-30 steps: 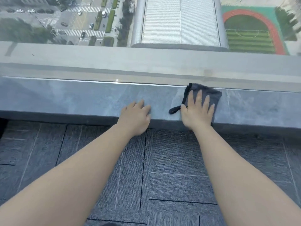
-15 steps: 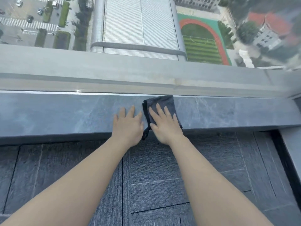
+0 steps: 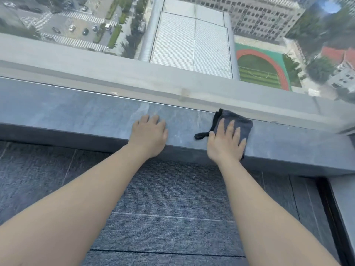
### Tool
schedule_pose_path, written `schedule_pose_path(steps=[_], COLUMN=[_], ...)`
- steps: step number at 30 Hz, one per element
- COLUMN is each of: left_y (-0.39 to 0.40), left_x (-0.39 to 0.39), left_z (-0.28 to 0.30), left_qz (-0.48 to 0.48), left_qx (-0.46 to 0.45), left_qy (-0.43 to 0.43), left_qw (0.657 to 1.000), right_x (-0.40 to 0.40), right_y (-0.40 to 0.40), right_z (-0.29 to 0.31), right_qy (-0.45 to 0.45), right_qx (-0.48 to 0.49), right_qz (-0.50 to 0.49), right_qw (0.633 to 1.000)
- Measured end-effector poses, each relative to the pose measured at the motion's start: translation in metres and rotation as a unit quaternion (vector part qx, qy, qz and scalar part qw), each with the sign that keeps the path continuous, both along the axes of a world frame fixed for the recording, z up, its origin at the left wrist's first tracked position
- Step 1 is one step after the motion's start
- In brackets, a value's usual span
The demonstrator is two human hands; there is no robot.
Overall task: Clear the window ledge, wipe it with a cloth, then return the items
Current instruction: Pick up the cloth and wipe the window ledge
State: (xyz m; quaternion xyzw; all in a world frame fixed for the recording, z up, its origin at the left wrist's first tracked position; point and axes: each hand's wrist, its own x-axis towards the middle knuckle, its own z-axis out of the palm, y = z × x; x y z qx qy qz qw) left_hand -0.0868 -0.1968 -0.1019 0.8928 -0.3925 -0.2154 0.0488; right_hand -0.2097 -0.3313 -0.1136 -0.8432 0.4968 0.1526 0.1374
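The grey stone window ledge (image 3: 76, 114) runs across the view below the glass. A dark grey cloth (image 3: 243, 122) with a black loop lies flat on it, right of centre. My right hand (image 3: 225, 142) presses palm-down on the cloth, fingers spread over it. My left hand (image 3: 148, 134) rests flat on the bare ledge to the left of the cloth, fingers together, holding nothing. No other items show on the ledge.
The window glass (image 3: 192, 45) rises directly behind the ledge, above a grey outer sill (image 3: 96, 72). Grey carpet tiles (image 3: 172, 198) cover the floor below. A wall edge (image 3: 343, 204) stands at the far right.
My right hand has slid the cloth to the right along the ledge, away from my left hand. The view has shifted a little to the right.
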Motion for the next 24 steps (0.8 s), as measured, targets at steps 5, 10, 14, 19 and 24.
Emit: schedule_pose_path(steps=[5,10,14,19,24], left_y=[-0.030,-0.051,-0.062,-0.076,-0.092], left_x=[-0.037,-0.061,-0.074,-0.089,-0.100], left_z=[0.003,0.002,0.003,0.001,0.000], left_qz=[0.018,0.020,0.036,0.029,0.008], left_qx=[0.002,0.006,-0.003,-0.018,-0.032], left_qy=[0.004,0.005,-0.013,-0.020,-0.028], left_qw=[1.000,1.000,0.999,0.999,0.999], right_x=[-0.007,-0.016,-0.031,-0.065,-0.104], right_y=[-0.013,-0.017,-0.030,-0.066,-0.112], right_z=[-0.001,-0.003,-0.005,-0.006,-0.007], right_qy=[-0.024,-0.064,-0.070,-0.058,-0.035], right_qx=[0.007,0.031,0.032,0.015,-0.012], right_qz=[0.104,0.271,0.265,0.201,0.096], right_qw=[0.994,0.960,0.961,0.978,0.995])
